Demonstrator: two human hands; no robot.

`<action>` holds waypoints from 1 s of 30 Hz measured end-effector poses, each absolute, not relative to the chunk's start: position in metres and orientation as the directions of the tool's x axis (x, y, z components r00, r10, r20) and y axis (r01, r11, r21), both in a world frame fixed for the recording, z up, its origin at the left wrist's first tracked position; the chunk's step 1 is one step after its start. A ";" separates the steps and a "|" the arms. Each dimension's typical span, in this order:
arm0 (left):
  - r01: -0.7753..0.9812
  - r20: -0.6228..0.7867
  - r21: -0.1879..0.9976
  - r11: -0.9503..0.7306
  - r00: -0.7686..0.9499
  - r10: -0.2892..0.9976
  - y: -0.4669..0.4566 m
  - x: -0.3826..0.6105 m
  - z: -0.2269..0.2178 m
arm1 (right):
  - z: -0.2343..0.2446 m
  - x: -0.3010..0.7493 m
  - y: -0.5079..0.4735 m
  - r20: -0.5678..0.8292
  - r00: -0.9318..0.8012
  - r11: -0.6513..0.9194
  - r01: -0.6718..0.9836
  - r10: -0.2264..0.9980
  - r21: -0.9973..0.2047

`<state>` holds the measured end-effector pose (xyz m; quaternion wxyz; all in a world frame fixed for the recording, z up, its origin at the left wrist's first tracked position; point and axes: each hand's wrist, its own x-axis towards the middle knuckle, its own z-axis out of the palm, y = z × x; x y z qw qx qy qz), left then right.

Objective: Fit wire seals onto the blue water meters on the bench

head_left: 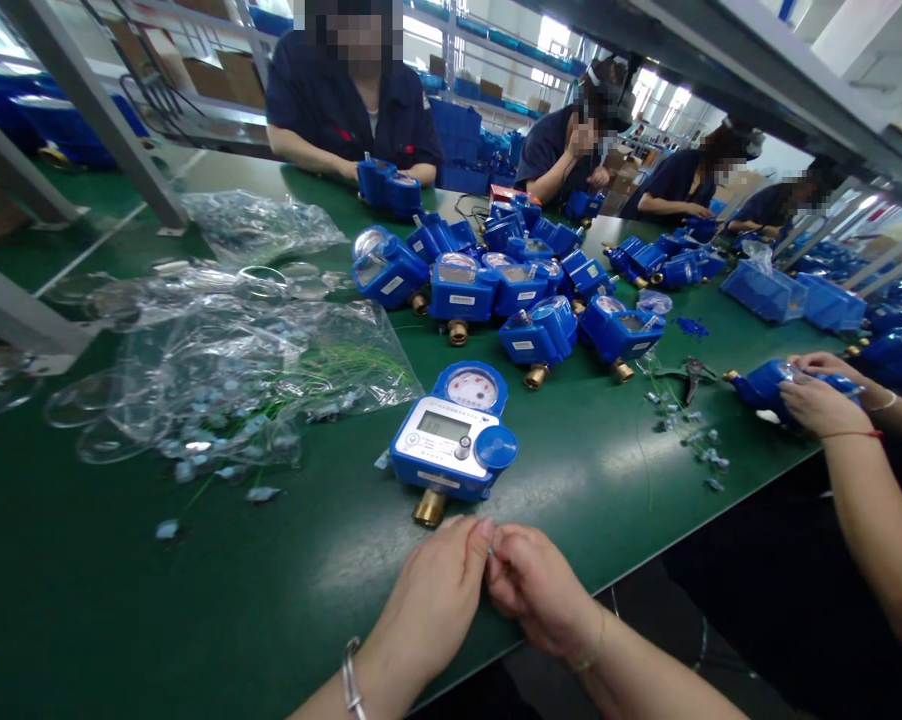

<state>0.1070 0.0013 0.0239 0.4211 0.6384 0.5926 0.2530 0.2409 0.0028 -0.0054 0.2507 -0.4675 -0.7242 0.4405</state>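
My left hand (pixel 443 590) and my right hand (pixel 537 590) meet at the front edge of the table, fingers closed and fingertips pressed together. A tiny pale bit shows between them, too small to name. Just beyond my hands lies a blue water meter (pixel 451 450) with a small grey display, a round dial and a blue round cap. Its brass threaded end (pixel 429 508) points toward me, close to my left hand. To the left, small light-blue seals (pixel 226 435) with green wires spill from a clear plastic bag (pixel 271 350).
Several blue meters (pixel 462 290) crowd the table's middle. Clear rings (pixel 95 400) lie left. On the right, a co-worker's hands (pixel 818 395) hold another meter near pliers (pixel 692 378) and loose seals (pixel 702 440). Another person (pixel 353 110) sits opposite. Metal posts (pixel 91 110) stand left.
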 end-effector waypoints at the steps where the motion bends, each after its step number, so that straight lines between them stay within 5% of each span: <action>1: 0.534 -0.186 0.842 0.071 0.165 0.969 0.002 0.106 0.023 | -0.007 0.241 0.001 -0.007 -0.420 0.216 0.482 0.908 -0.849; 6: 0.474 -0.281 0.861 0.185 0.139 0.950 0.005 0.105 0.015 | -0.011 0.251 -0.001 0.374 -0.484 0.612 0.631 0.791 -0.477; 8: 0.470 -0.263 0.866 0.169 0.142 0.954 0.004 0.107 0.016 | -0.007 0.250 0.002 0.278 -0.467 0.530 0.591 0.839 -0.607; 10: 0.498 -0.200 0.861 0.103 0.145 0.969 0.004 0.107 0.019 | -0.002 0.245 0.005 0.011 -0.423 0.244 0.500 0.906 -0.831; 12: 0.538 -0.151 0.841 0.052 0.142 0.978 0.004 0.107 0.023 | 0.000 0.240 0.006 -0.184 -0.422 0.019 0.432 0.888 -0.902; 13: 0.545 -0.151 0.837 0.052 0.138 0.979 0.005 0.106 0.024 | 0.000 0.239 0.006 -0.173 -0.417 0.034 0.445 0.892 -0.895; 15: 0.518 -0.197 0.850 0.101 0.134 0.971 0.006 0.105 0.025 | -0.005 0.241 0.003 0.047 -0.398 0.282 0.556 0.916 -0.782; 17: 0.465 -0.265 0.867 0.179 0.125 0.956 0.008 0.105 0.023 | -0.011 0.247 0.003 0.324 -0.435 0.542 0.676 0.840 -0.499; 19: 0.429 -0.302 0.874 0.227 0.113 0.947 0.009 0.106 0.020 | -0.017 0.253 0.006 0.434 -0.522 0.660 0.698 0.735 -0.278; 20: 0.422 -0.307 0.876 0.235 0.110 0.945 0.009 0.107 0.018 | -0.018 0.255 0.009 0.429 -0.549 0.682 0.679 0.717 -0.272; 22: 0.441 -0.290 0.872 0.212 0.116 0.950 0.010 0.109 0.018 | -0.018 0.255 0.016 0.321 -0.529 0.615 0.606 0.785 -0.505; 25: 0.545 -0.201 0.830 0.113 0.104 0.974 0.009 0.110 0.019 | -0.014 0.246 0.021 0.032 -0.470 0.271 0.450 0.882 -0.851; 27: 0.609 -0.135 0.791 0.057 0.083 0.987 0.008 0.108 0.020 | -0.011 0.239 0.019 -0.066 -0.474 0.159 0.419 0.878 -0.894; 30: 0.607 -0.130 0.793 0.056 0.079 0.988 0.007 0.105 0.019 | -0.010 0.239 0.013 0.014 -0.436 0.261 0.512 0.900 -0.818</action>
